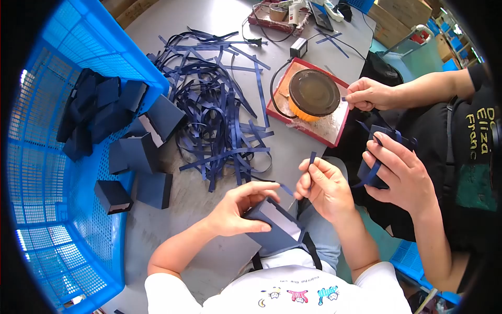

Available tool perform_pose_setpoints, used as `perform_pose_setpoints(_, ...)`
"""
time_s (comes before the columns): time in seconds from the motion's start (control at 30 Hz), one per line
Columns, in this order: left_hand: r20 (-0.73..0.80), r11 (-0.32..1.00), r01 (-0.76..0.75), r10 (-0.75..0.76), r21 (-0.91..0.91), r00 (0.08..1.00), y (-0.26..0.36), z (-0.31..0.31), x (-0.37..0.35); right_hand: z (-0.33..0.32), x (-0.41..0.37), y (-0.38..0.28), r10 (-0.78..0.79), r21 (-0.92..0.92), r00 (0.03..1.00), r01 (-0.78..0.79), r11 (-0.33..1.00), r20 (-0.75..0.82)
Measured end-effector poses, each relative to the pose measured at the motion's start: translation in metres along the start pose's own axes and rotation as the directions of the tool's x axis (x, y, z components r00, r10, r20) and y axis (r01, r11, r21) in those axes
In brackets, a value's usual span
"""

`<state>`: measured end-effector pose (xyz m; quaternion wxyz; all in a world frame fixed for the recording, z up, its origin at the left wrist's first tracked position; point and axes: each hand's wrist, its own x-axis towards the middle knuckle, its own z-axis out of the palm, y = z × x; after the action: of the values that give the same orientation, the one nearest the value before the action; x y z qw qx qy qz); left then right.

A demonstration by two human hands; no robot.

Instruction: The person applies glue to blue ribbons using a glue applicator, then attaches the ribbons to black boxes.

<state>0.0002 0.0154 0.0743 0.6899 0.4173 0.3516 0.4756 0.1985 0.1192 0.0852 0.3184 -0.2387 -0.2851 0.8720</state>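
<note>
My left hand is wrapped round a dark blue box with a pale inner face, held tilted above my lap. To its right, my right hand pinches a short dark blue ribbon between thumb and fingers, its end sticking up. Another piece of ribbon shows between the two hands, by the box. Beyond them a tangled pile of blue ribbons lies on the grey table. Several more blue boxes lie to the left of the pile.
A blue basket with dark boxes stands left. A round pot sits in a red tray at the back. At right, a co-worker's hands hold a ribboned box and a ribbon end. A cable runs beside the pot.
</note>
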Motion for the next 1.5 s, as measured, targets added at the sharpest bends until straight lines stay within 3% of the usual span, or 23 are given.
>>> perform_pose_setpoints(0.07,-0.044,0.999,0.028,-0.030,-0.045,0.999,-0.001,-0.005,0.006,0.002,0.002,-0.010,0.027,-0.086,0.995,-0.035,0.996,-0.100)
perform_pose_setpoints(0.13,-0.024,0.993,-0.093,0.094,0.069,0.995,-0.006,-0.006,0.014,0.007,0.008,-0.013,-0.097,-0.229,0.968,0.042,0.973,-0.233)
perform_pose_setpoints(0.17,-0.022,0.979,-0.175,0.178,0.107,0.984,-0.010,-0.005,0.019,0.001,0.008,-0.016,-0.093,-0.272,0.972,0.032,0.962,-0.215)
perform_pose_setpoints(0.23,0.105,0.855,-0.399,0.387,0.332,0.916,-0.014,-0.010,0.031,-0.003,0.011,-0.024,-0.131,-0.377,0.955,0.022,0.926,-0.266)
perform_pose_setpoints(0.27,0.089,0.864,-0.409,0.401,0.294,0.912,-0.016,-0.008,0.035,-0.006,0.013,-0.026,-0.197,-0.445,0.934,0.046,0.894,-0.299)
perform_pose_setpoints(0.33,0.125,0.859,-0.409,0.390,0.307,0.912,-0.024,-0.012,0.043,-0.011,0.021,-0.031,-0.315,-0.516,0.859,0.070,0.854,-0.404)
perform_pose_setpoints(0.53,0.182,0.881,-0.372,0.330,0.292,0.926,-0.037,-0.023,0.046,-0.039,0.045,-0.050,-0.447,-0.513,0.734,0.157,0.844,-0.511)
perform_pose_setpoints(1.1,0.209,0.881,-0.381,0.331,0.280,0.920,-0.035,-0.026,0.046,-0.057,0.078,-0.065,-0.436,-0.464,0.766,0.204,0.862,-0.473)
perform_pose_setpoints(1.5,0.211,0.880,-0.378,0.327,0.289,0.921,-0.036,-0.026,0.046,-0.062,0.075,-0.059,-0.514,-0.591,0.728,0.187,0.784,-0.453)
